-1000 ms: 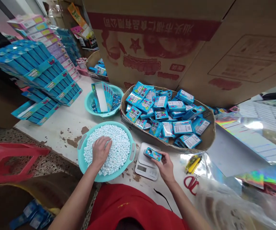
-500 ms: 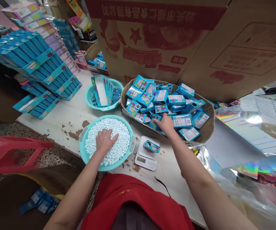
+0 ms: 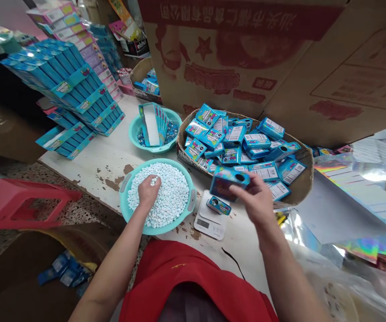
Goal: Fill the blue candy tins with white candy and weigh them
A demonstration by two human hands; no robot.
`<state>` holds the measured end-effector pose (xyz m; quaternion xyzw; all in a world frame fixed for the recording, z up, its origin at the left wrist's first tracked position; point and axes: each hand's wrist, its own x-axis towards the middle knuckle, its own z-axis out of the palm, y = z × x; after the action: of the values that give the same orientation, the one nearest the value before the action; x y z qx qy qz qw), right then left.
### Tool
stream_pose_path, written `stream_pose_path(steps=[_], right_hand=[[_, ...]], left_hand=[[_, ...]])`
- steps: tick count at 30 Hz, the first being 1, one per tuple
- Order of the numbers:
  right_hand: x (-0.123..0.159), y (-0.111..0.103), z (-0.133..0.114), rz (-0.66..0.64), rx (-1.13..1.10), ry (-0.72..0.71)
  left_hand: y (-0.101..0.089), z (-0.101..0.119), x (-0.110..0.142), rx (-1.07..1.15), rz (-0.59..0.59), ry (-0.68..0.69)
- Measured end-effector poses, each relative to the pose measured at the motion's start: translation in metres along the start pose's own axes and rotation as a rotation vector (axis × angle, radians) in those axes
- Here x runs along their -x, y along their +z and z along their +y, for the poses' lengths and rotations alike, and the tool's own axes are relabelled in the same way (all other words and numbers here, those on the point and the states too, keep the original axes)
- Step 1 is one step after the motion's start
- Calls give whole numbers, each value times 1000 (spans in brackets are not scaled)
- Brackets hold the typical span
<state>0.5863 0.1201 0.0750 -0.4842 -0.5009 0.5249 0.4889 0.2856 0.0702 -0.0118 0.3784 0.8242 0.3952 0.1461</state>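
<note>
Two light things, two gentle grips

Your bowl (image 3: 157,231) sits beneath your left hand (image 3: 148,193). Near the scale (image 3: 209,229), your right hand (image 3: 259,200) is part-closed on one end of a box (image 3: 224,182): probably light, stiff card that dents, so hold its narrow sides. Pellets (image 3: 169,199) lie under and around your left fingers, which curl in and pinch a few; these probably feel hard and slip easily.

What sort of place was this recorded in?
Probably a small candy-packing workshop: a turquoise bowl of loose white pieces stands beside a digital scale, and blue printed boxes are heaped in a cut-down cardboard carton just beyond.
</note>
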Motion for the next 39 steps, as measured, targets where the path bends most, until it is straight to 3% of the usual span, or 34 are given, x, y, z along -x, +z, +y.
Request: stream_pose_path(steps=[3,6,8,12,15,18,22,27,32,35,39], right_hand=[[22,40,9,-215,-12,83],[26,71,26,-309,123,51],[23,86,34,-329,257,-30],[19,111,36,-390,413,-216],[18,123,31,-382,404,-212],[13,119,28,-249,134,-2],[0,91,26,-183,-513,320],[-3,66,15,-240,-913,422],[10,74,14,-350,-901,477],[15,77,21,-438,-700,501],[9,72,36,-454,-366,400]], left_hand=[[-9,14,2,527,-9,-344],[-19,24,4,1019,-81,-582],[-26,32,4,1136,-104,-642],[-37,53,6,1294,-134,-624],[-40,66,7,1430,-205,-641],[-39,65,5,1503,-221,-709],[-35,49,3,1474,-227,-890],[-30,38,3,1467,-287,-969],[-27,35,3,1479,-323,-978],[-27,36,3,1441,-295,-997],[-24,36,4,1417,-332,-1045]])
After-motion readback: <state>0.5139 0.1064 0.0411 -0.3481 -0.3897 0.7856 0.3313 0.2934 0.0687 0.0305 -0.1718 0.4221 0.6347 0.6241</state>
